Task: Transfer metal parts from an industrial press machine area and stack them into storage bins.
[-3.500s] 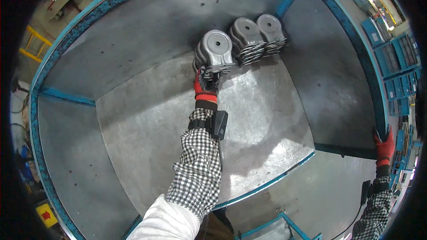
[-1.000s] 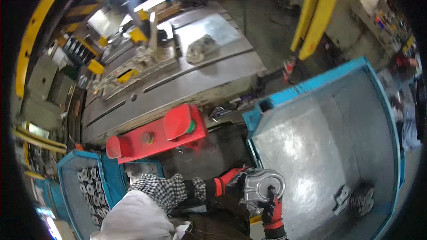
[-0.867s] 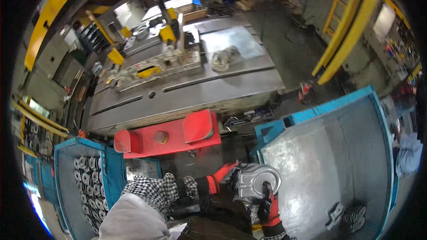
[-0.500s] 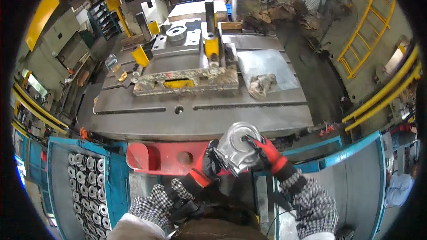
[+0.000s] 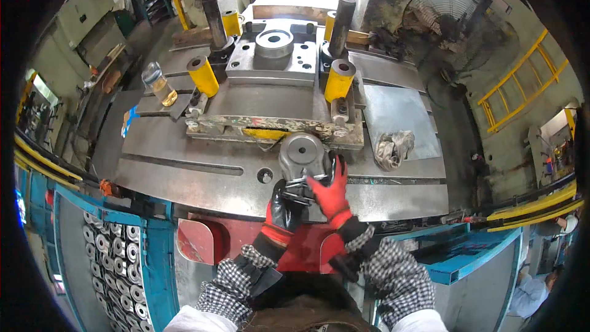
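Observation:
A silvery stamped metal part (image 5: 302,151), with a round dished face and a hole in its centre, is held between my hands over the front of the steel press bed. Wearing a red and black glove, my left hand (image 5: 287,210) is closed on the part's lower left edge. My right hand (image 5: 331,192), gloved alike, lies along the lower right side with its fingers against the metal. Layered edges show at the near end; I cannot tell whether more than one piece is there. Beyond the part stands a die block (image 5: 246,69) bearing a raised ring (image 5: 274,43).
Yellow-capped posts (image 5: 338,81) and dark guide pillars (image 5: 343,27) flank the die. A crumpled rag (image 5: 393,149) lies on a sheet at right, a bottle (image 5: 159,85) at left. Below left, a blue bin (image 5: 157,258) holds several rows of similar parts (image 5: 118,264). A red tray (image 5: 246,229) sits in front.
The part and both hands have moved forward, from above the red tray to over the press bed. The part's round face now points up and away. The view has shifted towards the die.

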### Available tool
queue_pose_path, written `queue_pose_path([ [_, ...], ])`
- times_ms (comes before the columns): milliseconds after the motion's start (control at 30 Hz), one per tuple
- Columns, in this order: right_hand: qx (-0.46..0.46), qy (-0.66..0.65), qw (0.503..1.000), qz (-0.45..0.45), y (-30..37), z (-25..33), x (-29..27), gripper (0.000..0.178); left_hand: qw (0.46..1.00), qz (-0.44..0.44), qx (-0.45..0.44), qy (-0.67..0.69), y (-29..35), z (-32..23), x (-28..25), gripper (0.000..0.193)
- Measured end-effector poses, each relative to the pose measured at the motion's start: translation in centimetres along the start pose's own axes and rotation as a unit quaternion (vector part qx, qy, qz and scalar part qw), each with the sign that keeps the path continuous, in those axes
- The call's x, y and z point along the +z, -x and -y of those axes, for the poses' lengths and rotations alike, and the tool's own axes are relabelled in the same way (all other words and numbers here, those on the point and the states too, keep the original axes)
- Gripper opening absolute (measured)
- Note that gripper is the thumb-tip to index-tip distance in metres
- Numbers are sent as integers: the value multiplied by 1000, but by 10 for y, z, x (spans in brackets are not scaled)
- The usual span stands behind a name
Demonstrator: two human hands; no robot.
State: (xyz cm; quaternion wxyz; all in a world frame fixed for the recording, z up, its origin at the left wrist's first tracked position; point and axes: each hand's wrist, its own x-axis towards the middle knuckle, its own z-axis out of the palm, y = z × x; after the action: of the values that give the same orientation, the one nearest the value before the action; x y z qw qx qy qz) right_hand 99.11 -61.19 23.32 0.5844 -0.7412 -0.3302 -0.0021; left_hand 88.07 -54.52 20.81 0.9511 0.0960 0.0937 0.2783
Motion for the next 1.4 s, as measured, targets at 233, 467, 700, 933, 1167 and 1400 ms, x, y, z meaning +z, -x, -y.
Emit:
queue_pose_path([
  [233, -46, 130, 985, 99, -1, -1, -5, 99, 992, 60, -106, -40, 60, -6, 58, 37],
  [467, -83, 102, 988, 81, 11, 6, -37, 97, 939, -13, -170, -298, 87, -11, 53, 44],
  [700, 50, -117, 988, 84, 120, -6, -218, 54, 661, 341, -105, -660, 89, 90, 78, 28],
  [933, 304, 22, 950, -61, 381, -92, -443, 43, 751, 251, -416, -447, 180, 286, 122, 27],
  [1167, 499, -23, 676, -542, 600, -156, -559, 78, 650, 225, -613, -388, 223, 399, 111, 38],
  [1400, 537, 228, 576, -573, 733, -237, -733, 76, 246, 725, -371, -525, 267, 527, 107, 34],
])
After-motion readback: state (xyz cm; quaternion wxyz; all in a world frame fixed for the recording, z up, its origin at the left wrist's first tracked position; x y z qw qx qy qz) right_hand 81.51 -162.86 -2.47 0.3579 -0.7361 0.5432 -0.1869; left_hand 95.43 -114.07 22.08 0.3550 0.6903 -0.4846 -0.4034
